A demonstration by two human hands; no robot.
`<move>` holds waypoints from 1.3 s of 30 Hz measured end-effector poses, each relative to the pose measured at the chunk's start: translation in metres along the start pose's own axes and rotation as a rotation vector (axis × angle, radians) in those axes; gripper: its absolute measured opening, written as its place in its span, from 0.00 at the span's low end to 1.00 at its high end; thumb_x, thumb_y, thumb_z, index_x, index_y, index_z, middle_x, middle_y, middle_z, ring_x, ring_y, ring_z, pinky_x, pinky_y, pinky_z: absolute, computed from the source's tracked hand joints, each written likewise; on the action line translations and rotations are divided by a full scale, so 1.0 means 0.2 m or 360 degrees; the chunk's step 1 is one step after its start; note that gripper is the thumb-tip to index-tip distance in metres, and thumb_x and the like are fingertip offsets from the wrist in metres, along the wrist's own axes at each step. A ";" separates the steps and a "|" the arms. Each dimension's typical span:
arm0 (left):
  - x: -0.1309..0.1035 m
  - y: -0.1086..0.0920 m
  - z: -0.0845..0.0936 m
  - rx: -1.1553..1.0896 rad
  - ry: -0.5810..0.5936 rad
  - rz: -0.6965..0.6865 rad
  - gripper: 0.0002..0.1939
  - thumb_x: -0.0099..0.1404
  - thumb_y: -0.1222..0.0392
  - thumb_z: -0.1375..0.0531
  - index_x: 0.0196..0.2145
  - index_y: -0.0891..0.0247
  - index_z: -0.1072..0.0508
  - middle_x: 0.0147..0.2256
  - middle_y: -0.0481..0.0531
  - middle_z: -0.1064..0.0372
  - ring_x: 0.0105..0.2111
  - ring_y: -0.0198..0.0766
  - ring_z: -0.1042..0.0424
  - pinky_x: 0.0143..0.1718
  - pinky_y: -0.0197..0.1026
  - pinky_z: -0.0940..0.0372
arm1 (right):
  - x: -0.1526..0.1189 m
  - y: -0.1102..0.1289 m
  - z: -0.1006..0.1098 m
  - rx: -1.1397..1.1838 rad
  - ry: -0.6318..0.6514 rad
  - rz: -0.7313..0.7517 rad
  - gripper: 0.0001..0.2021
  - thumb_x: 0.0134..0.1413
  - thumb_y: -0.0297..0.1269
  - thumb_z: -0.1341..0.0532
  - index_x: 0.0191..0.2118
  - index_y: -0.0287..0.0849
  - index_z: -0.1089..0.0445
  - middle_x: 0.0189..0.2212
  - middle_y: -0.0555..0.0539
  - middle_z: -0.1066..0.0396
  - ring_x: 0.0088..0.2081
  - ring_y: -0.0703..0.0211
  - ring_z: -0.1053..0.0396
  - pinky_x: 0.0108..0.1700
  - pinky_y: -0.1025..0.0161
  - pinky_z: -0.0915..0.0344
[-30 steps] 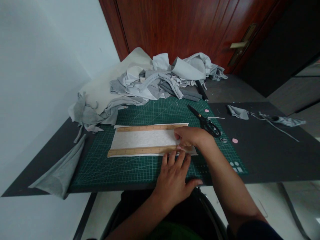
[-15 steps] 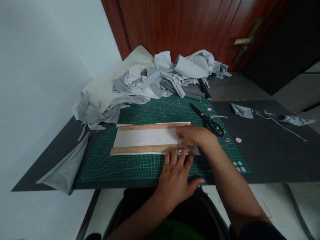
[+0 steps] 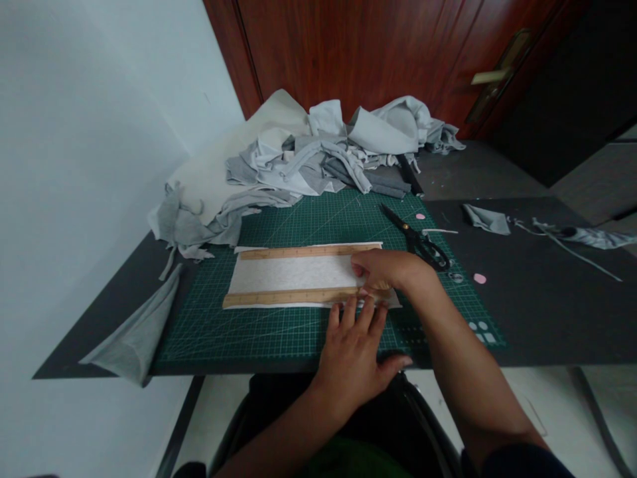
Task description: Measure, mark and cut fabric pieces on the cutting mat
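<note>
Dark grey table point(image 3: 537, 312) against a white wall point(image 3: 99, 133) on our left, with a reddish-brown wooden door point(image 3: 348, 53) beyond it at twelve o'clock. On the table lies a green cutting mat point(image 3: 279, 338) printed with a fine grid. Clock directions are from the middle of the pale cloth strip point(image 3: 293, 273), which lies flat on the mat, longer from side to side.

Two wooden rulers rest along its long edges, roughly parallel: the far ruler point(image 3: 298, 251) and the near ruler point(image 3: 288, 297). Our right hand point(image 3: 379, 271) is at three o'clock, fingers curled downward over the right end of the strip and rulers; its fingertips are partly hidden, so we cannot tell whether it grips anything. Our left hand point(image 3: 351, 352) is at five o'clock, palm down and open, fingers slightly spread and thumb out, with its fingertips at the strip's near edge, grasping nothing we can see.

At two o'clock we see black-handled scissors point(image 3: 415, 239), blades pointing away from us. A small pink piece point(image 3: 480, 279) lies at three o'clock. A heap of grey and cream fabric point(image 3: 298, 159) fills eleven to one o'clock. At eight o'clock, a loose grey cloth point(image 3: 137, 332) droops over the table's near edge.
</note>
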State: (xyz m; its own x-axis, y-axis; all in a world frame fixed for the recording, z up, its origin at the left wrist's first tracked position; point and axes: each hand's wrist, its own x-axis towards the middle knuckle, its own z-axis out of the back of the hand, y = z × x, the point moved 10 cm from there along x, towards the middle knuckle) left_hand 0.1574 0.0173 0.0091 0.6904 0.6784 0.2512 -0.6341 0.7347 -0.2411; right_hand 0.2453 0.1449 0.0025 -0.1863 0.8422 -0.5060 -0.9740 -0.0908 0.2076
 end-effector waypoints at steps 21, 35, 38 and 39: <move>-0.02 0.11 0.12 -0.0032 -0.0159 0.0103 0.44 0.68 0.30 0.44 0.67 0.67 0.38 0.65 0.67 0.39 0.64 0.60 0.41 0.64 0.62 0.41 | -0.02 0.01 0.01 0.0021 -0.0018 -0.0045 0.23 0.45 0.39 0.27 0.49 0.45 0.28 0.47 0.43 0.22 0.43 0.48 0.25 0.32 0.63 0.41; -0.05 0.26 0.09 0.0179 0.0043 0.0149 0.52 0.55 0.18 0.43 0.70 0.48 0.40 0.72 0.60 0.51 0.72 0.71 0.58 0.68 0.75 0.60 | -0.01 0.03 0.02 -0.0002 -0.0034 0.0003 0.27 0.43 0.44 0.24 0.50 0.44 0.26 0.49 0.43 0.22 0.46 0.47 0.25 0.36 0.64 0.37; -0.06 0.26 0.09 0.0133 0.0029 0.0156 0.51 0.57 0.18 0.45 0.70 0.47 0.41 0.72 0.59 0.49 0.72 0.70 0.57 0.69 0.74 0.60 | 0.00 0.02 0.02 0.0021 -0.0016 0.0076 0.26 0.42 0.43 0.25 0.49 0.43 0.26 0.47 0.44 0.22 0.44 0.48 0.25 0.35 0.64 0.37; -0.06 0.26 0.09 0.0116 0.0034 0.0153 0.52 0.57 0.18 0.46 0.71 0.48 0.42 0.71 0.60 0.49 0.72 0.70 0.57 0.68 0.74 0.60 | 0.00 0.02 0.02 0.0044 -0.0005 0.0105 0.25 0.42 0.43 0.25 0.48 0.43 0.26 0.45 0.44 0.21 0.43 0.48 0.25 0.35 0.63 0.37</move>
State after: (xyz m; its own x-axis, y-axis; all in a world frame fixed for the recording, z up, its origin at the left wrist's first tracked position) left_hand 0.1092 0.0477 0.0109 0.6320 0.7460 0.2101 -0.7208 0.6654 -0.1943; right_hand 0.2411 0.1477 0.0071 -0.2496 0.8364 -0.4880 -0.9557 -0.1315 0.2633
